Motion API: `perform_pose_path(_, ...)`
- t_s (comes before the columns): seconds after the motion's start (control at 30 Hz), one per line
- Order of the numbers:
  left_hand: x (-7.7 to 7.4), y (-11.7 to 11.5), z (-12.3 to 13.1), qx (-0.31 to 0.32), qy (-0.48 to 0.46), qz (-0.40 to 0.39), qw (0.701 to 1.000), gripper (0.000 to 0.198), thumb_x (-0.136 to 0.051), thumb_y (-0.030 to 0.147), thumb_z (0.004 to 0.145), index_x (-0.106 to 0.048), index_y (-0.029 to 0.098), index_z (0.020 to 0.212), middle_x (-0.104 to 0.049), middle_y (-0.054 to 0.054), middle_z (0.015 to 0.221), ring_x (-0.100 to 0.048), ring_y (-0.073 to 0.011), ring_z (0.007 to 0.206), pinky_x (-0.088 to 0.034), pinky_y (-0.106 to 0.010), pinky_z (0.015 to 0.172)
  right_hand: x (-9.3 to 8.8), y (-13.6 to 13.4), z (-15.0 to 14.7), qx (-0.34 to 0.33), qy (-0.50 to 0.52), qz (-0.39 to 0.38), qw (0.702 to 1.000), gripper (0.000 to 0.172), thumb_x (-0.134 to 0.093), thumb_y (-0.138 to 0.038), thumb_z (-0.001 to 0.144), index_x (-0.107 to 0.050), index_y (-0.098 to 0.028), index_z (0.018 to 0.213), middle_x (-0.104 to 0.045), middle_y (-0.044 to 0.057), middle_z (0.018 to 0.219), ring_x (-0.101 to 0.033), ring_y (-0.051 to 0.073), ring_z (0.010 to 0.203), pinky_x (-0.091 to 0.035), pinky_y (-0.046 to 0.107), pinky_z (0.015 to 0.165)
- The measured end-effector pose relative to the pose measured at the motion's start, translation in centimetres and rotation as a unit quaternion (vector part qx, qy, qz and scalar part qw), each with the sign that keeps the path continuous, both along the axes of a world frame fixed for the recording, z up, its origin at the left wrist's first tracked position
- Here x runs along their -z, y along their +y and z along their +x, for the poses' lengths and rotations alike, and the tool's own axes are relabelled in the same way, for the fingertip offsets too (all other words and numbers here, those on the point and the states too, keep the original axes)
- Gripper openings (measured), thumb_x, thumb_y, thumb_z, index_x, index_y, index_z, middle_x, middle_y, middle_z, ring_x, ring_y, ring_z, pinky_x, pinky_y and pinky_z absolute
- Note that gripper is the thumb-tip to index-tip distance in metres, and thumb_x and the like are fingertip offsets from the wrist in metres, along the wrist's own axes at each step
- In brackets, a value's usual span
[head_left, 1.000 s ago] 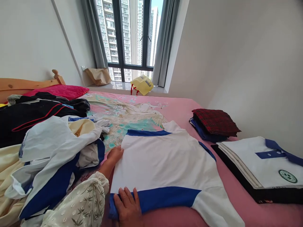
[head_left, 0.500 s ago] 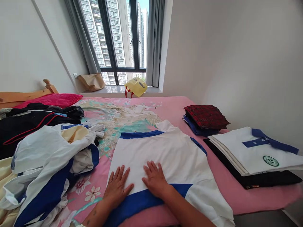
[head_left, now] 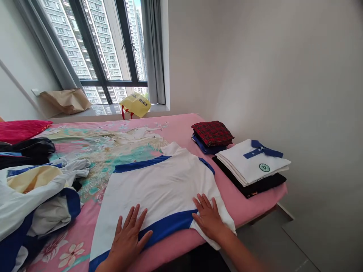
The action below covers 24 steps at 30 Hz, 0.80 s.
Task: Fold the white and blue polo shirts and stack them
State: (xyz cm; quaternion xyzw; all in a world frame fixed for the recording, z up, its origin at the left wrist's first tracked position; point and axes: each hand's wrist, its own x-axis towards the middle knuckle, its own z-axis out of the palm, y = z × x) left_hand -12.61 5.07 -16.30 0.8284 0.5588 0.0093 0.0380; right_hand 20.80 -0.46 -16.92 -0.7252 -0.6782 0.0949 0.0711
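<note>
A white shirt with blue bands [head_left: 159, 185] lies spread on the pink flowered bed, its collar end pointing away from me. My left hand [head_left: 129, 234] rests flat near the shirt's lower left, fingers spread, over the white cloth and the blue band. Palm down, my right hand [head_left: 208, 217] lies on the right part of the shirt where the blue band meets the white sleeve. Its fingers are apart too. Neither hand grips the cloth.
Rumpled white and blue clothes [head_left: 36, 204] are heaped at the left. Folded white polo shirts [head_left: 249, 166] lie on black clothing [head_left: 263, 185] at the right, beside a folded red plaid garment [head_left: 212, 133]. A yellow bag [head_left: 136, 104] and paper bag [head_left: 66, 101] sit on the windowsill.
My view has turned to the right. My right hand has slid rightward over the shirt to the sleeve, and my hands are wider apart. The left hand stays near the shirt's lower left.
</note>
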Motion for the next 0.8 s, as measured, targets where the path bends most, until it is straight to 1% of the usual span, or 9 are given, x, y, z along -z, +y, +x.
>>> perform_pose_path(0.1, 1.5, -1.5, -0.6, 0.002, 0.022, -0.002, 1.000, 0.069, -0.038, 0.062, 0.080, -0.032, 0.031, 0.141, -0.020, 0.000, 0.152, -0.016, -0.0251, 0.141, -0.005, -0.050, 0.114, 1.8, -2.6, 4.3, 0.126, 0.000, 0.001, 0.992, 0.061, -0.033, -0.045, 0.088, -0.031, -0.019, 0.143, -0.024, 0.007, 0.151, -0.018, 0.026, 0.139, -0.006, 0.056, 0.110)
perform_pose_path(0.17, 2.3, -1.8, -1.3, -0.002, 0.038, 0.015, 0.999, 0.070, -0.038, 0.062, 0.079, -0.032, 0.029, 0.141, -0.020, 0.001, 0.152, -0.016, -0.0242, 0.141, -0.005, -0.048, 0.115, 2.7, -4.4, 7.5, 0.184, 0.022, 0.053, 0.981, 0.059, -0.034, -0.044, 0.087, -0.041, -0.015, 0.138, -0.035, 0.011, 0.146, -0.028, 0.027, 0.135, -0.015, 0.052, 0.109)
perform_pose_path(0.3, 2.7, -1.9, -0.1, -0.024, 0.037, 0.031, 0.999, 0.070, -0.040, 0.058, 0.079, -0.036, 0.024, 0.141, -0.024, -0.004, 0.152, -0.018, -0.0273, 0.140, -0.013, -0.053, 0.113, 3.2, -7.5, 10.0, 0.242, 0.171, 0.165, 0.941, 0.054, -0.038, -0.055, 0.083, -0.065, -0.012, 0.100, -0.065, 0.018, 0.105, -0.055, 0.029, 0.103, -0.038, 0.041, 0.095)
perform_pose_path(0.4, 2.0, -3.4, 3.6, 0.045, -0.014, 0.055, 0.997, 0.065, -0.048, 0.051, 0.078, -0.044, 0.021, 0.136, -0.031, -0.009, 0.149, -0.022, -0.0289, 0.139, -0.021, -0.051, 0.112, 3.1, -8.8, 8.6, 0.251, 0.342, 0.109, 0.899, 0.051, -0.046, -0.062, 0.077, -0.064, -0.014, 0.079, -0.067, 0.011, 0.081, -0.060, 0.026, 0.079, -0.046, 0.037, 0.076)
perform_pose_path(0.47, 1.3, -5.0, 7.1, 0.150, -0.060, 0.068, 0.985, 0.059, -0.052, 0.041, 0.078, -0.045, 0.025, 0.135, -0.031, -0.007, 0.149, -0.024, -0.0285, 0.139, -0.022, -0.050, 0.112, 3.0, -9.1, 7.4, 0.252, 0.447, 0.079, 0.855, 0.049, -0.051, -0.060, 0.074, -0.063, -0.013, 0.083, -0.068, 0.009, 0.080, -0.061, 0.026, 0.077, -0.047, 0.035, 0.072)
perform_pose_path(0.53, 0.6, -6.6, 10.8, 0.242, -0.103, 0.062, 0.963, 0.057, -0.051, 0.033, 0.081, -0.041, 0.028, 0.137, -0.030, -0.006, 0.150, -0.025, -0.0276, 0.138, -0.024, -0.052, 0.112, 2.7, -9.0, 6.6, 0.254, 0.529, 0.090, 0.804, 0.049, -0.054, -0.056, 0.074, -0.063, -0.012, 0.093, -0.069, 0.008, 0.087, -0.062, 0.026, 0.084, -0.048, 0.034, 0.076)
perform_pose_path(0.6, 0.0, -7.8, 14.3, 0.286, -0.141, 0.052, 0.946, 0.052, -0.049, 0.030, 0.083, -0.043, 0.028, 0.134, -0.033, -0.006, 0.149, -0.028, -0.0271, 0.137, -0.026, -0.053, 0.111, 2.3, -8.9, 6.3, 0.248, 0.587, 0.109, 0.763, 0.049, -0.055, -0.053, 0.075, -0.060, -0.011, 0.100, -0.069, 0.009, 0.093, -0.063, 0.026, 0.089, -0.048, 0.035, 0.080)
perform_pose_path(0.7, -0.3, -8.8, 18.7, 0.273, -0.195, 0.045, 0.941, 0.045, -0.054, 0.039, 0.081, -0.053, 0.023, 0.122, -0.049, -0.011, 0.136, -0.039, -0.0292, 0.130, -0.030, -0.053, 0.108, 1.5, -9.0, 6.5, 0.216, 0.632, 0.123, 0.734, 0.048, -0.061, -0.047, 0.073, -0.054, -0.012, 0.105, -0.068, 0.011, 0.098, -0.063, 0.026, 0.090, -0.049, 0.037, 0.080)
perform_pose_path(0.8, -0.1, -9.6, 21.6, 0.210, -0.230, 0.045, 0.949, 0.044, -0.063, 0.039, 0.073, -0.057, 0.020, 0.113, -0.059, -0.011, 0.119, -0.050, -0.0294, 0.115, -0.032, -0.054, 0.105, 1.4, -9.7, 6.9, 0.162, 0.643, 0.138, 0.736, 0.061, -0.069, -0.034, 0.065, -0.046, -0.015, 0.119, -0.063, 0.012, 0.113, -0.060, 0.025, 0.099, -0.048, 0.036, 0.083)
